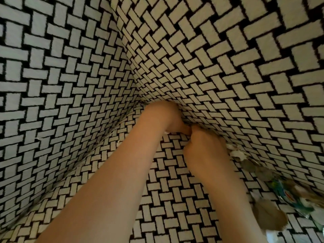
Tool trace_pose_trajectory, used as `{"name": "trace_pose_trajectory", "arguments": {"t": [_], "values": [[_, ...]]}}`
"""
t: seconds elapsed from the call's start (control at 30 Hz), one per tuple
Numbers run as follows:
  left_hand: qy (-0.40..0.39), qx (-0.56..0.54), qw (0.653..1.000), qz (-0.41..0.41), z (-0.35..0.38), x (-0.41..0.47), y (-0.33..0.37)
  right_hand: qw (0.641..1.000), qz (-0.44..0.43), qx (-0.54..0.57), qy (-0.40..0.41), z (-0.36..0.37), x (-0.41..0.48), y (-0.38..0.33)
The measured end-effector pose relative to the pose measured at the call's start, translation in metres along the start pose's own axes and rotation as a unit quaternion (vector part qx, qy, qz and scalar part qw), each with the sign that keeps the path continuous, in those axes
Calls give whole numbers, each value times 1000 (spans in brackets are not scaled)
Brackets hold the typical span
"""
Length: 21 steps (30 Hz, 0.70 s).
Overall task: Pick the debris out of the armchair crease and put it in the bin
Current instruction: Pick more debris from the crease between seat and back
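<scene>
Two grips meet in the armchair crease. The left grip has its fingers buried in the fold and its thumb pointing right, and the right grip is curled with its fingertips hidden, so I cannot tell what either grasps. Just beside the right one, the debris lies along the crease toward the lower right: one clump of white scraps, at least two brown leaves and one colourful wrapper.

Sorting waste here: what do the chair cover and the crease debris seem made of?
Chair cover: woven fabric, matt, fuzzy-edged basketweave print. White scraps: probably crumpled paper. Brown pieces: likely dry leaves. Colourful wrapper: seemingly glossy plastic.
</scene>
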<state>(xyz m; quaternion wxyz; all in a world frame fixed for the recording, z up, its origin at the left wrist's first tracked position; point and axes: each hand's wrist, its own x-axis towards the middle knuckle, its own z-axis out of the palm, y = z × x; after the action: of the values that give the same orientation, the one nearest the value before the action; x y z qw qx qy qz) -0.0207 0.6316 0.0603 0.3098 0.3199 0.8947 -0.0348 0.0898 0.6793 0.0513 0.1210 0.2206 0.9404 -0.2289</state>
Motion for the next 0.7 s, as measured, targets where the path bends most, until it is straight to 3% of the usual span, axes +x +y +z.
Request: {"name": "trace_pose_trajectory", "arguments": {"t": [0.2, 0.47, 0.6, 0.7], "values": [[49, -89, 995, 27, 12, -7, -2, 1000, 4, -5, 18, 7, 6, 4], [198, -130, 971, -28, 31, -17, 3, 968, 26, 234, 88, 2, 5, 12], [334, -187, 924, 7, 47, -26, 1, 935, 29, 339, 100, 0, 6, 13], [363, -311, 878, 27, 55, -26, -1, 909, 18, 403, 108, 0, 7, 9]]}}
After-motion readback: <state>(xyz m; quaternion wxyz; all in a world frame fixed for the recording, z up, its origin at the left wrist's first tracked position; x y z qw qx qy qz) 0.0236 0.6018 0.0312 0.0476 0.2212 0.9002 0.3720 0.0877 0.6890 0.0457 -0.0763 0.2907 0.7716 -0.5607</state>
